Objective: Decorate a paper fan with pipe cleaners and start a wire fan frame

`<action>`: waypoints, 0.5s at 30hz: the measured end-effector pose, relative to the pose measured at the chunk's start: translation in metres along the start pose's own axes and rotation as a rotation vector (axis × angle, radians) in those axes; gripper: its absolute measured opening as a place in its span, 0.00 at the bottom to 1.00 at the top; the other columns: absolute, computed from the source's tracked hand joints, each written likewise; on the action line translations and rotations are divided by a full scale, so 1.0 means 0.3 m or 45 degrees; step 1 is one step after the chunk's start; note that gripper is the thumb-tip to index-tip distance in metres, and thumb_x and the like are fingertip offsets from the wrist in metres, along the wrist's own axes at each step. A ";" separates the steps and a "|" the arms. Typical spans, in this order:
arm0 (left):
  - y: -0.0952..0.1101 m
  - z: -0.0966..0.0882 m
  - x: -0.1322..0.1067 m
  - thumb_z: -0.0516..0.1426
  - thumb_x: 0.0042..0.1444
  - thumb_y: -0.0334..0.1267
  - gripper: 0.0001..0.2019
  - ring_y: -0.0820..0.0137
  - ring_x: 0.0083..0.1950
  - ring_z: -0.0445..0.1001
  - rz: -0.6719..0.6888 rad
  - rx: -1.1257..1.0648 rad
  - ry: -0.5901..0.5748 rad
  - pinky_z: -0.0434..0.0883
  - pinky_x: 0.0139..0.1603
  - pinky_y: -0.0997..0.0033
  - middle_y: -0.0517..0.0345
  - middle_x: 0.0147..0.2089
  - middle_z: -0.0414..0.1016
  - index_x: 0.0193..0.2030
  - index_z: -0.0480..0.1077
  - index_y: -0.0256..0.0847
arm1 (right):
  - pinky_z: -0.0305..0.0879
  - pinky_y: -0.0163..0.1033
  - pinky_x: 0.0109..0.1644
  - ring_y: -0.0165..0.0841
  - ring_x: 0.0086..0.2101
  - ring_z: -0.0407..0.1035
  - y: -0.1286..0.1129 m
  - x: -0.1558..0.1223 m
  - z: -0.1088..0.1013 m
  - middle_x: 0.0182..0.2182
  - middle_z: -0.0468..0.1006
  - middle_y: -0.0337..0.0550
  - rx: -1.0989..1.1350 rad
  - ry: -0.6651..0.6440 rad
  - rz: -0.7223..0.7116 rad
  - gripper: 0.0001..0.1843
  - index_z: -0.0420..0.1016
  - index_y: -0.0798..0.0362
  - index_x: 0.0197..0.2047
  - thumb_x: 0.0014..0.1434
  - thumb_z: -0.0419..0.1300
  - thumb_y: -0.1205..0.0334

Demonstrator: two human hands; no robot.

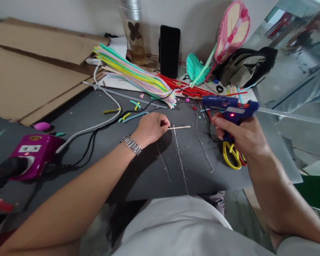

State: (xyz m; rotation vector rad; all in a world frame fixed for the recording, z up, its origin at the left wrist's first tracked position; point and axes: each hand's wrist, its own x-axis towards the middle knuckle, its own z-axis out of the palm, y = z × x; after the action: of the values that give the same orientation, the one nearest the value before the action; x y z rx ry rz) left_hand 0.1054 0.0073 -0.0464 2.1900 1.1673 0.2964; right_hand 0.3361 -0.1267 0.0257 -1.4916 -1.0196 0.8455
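Note:
In my right hand is a blue hot glue gun with a lit red light. Its nozzle points left, above the table and apart from the work, and a clear glue stick sticks out of its back. My left hand pinches the left end of a thin wooden stick lying across the table. Thin clear strands or wires run from the stick toward me, one of them bent at the right. Yellow-handled scissors lie under my right hand.
Bundled colourful pipe cleaners lie at the back, near a standing phone and a bottle. A pink fan-shaped craft leans at the right. A purple power adapter with cables stands left, before cardboard sheets.

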 end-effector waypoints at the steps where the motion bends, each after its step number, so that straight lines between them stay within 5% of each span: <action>1: -0.001 0.000 0.000 0.59 0.54 0.30 0.09 0.68 0.35 0.79 0.010 0.004 -0.002 0.66 0.36 0.69 0.57 0.34 0.85 0.35 0.83 0.42 | 0.64 0.37 0.23 0.28 0.22 0.65 -0.020 -0.012 -0.005 0.26 0.78 0.38 0.070 0.041 -0.018 0.16 0.82 0.52 0.33 0.49 0.79 0.53; 9: -0.012 0.003 0.003 0.60 0.56 0.33 0.09 0.66 0.36 0.79 0.107 0.051 0.033 0.68 0.38 0.67 0.53 0.36 0.85 0.37 0.83 0.40 | 0.56 0.41 0.22 0.30 0.22 0.63 -0.164 -0.147 -0.107 0.31 0.76 0.44 0.122 0.230 -0.415 0.12 0.85 0.49 0.31 0.52 0.76 0.51; 15: -0.024 0.006 0.008 0.58 0.55 0.37 0.11 0.63 0.36 0.80 0.109 0.058 0.007 0.70 0.39 0.68 0.52 0.37 0.86 0.37 0.84 0.41 | 0.55 0.40 0.23 0.29 0.22 0.62 -0.151 -0.184 -0.194 0.30 0.74 0.41 0.063 0.458 -0.602 0.11 0.84 0.47 0.31 0.52 0.74 0.50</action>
State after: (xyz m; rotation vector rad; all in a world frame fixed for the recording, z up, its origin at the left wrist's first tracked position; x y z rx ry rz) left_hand 0.1029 0.0115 -0.0525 2.2839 1.0954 0.3153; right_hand 0.3614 -0.1977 0.0785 -1.2292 -1.0096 0.2531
